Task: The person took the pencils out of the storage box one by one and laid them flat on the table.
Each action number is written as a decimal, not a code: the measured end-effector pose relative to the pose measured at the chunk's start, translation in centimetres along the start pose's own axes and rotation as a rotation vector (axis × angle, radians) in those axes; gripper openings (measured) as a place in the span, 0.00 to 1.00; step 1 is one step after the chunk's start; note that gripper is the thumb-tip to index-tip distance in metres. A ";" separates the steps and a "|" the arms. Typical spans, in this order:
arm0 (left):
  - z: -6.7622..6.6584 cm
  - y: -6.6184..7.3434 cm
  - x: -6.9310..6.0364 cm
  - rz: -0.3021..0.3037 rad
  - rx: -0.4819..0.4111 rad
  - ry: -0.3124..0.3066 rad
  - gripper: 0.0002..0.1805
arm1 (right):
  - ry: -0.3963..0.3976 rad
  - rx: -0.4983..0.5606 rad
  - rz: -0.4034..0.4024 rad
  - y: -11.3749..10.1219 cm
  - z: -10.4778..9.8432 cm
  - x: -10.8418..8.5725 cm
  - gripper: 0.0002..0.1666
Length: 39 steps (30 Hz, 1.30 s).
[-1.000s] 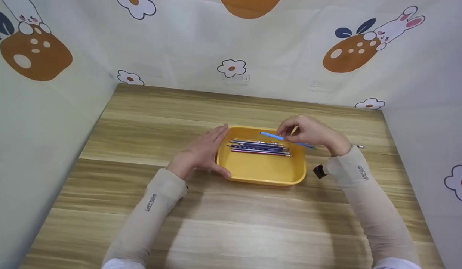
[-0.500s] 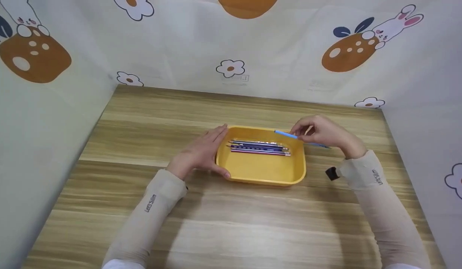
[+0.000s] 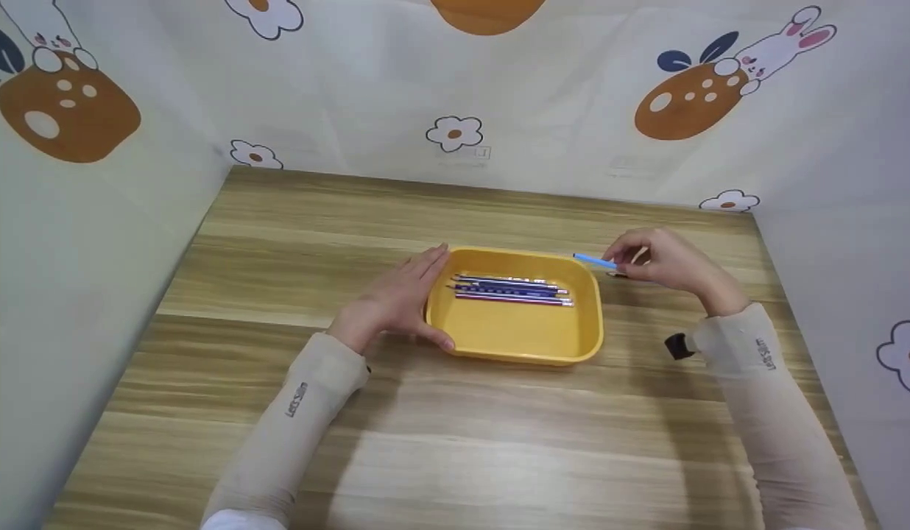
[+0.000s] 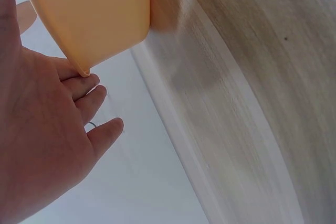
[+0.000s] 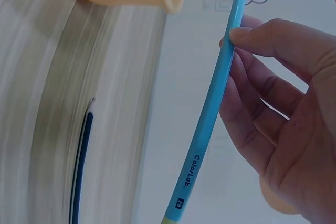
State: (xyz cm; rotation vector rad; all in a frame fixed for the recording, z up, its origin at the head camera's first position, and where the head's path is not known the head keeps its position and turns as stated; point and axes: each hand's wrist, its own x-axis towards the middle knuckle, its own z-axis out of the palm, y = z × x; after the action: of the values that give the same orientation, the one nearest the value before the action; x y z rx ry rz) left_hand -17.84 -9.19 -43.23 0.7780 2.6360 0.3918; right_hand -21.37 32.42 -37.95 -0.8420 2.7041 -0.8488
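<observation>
We see a person's right hand (image 3: 668,261) beyond the right side of a yellow, rectangular tray with rounded corners (image 3: 514,335), its thumb and fingers pinching a slim, light blue pencil (image 5: 207,114). In the head view we find one end of that pencil near the tray's far right corner; whether it touches the rim we cannot tell. From the right wrist we read "ColorLab." and "2B" in dark print along its barrel. Near this hand, we notice a dark blue pencil with a pale stripe (image 5: 81,166) lying on the wood-grain table (image 3: 455,456). Our view of the left hand (image 3: 396,298) shows it against the tray's left side, fingers extended towards the far corner, thumb spread apart from them at the near corner. Inside the tray we see a row of dark blue, purple and reddish pencils (image 3: 510,291) lying roughly side by side in the far half. Behind the table we see a white backdrop (image 3: 367,88) printed with oranges, rabbits and flowers.
</observation>
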 end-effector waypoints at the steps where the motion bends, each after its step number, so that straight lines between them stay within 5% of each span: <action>1: 0.0 0.0 0.0 0.000 0.001 -0.001 0.81 | 0.007 -0.011 0.005 0.2 0.0 -0.1 0.12; 12: 0.0 -0.1 0.0 0.009 -0.007 0.003 0.82 | 0.062 -0.142 0.107 3.3 0.2 -1.0 0.12; 22: -0.2 0.0 -0.2 0.018 0.032 -0.010 0.82 | 0.098 -0.263 0.122 5.8 0.8 -1.3 0.11; 39: -0.2 0.2 -0.2 -0.022 0.003 -0.016 0.81 | 0.094 -0.297 0.245 8.3 1.8 -0.9 0.11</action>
State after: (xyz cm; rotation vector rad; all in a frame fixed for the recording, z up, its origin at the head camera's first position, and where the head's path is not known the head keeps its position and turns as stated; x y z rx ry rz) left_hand -17.69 -9.13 -42.97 0.7498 2.6288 0.3745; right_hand -23.91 37.74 -44.18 -0.5124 2.9826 -0.4526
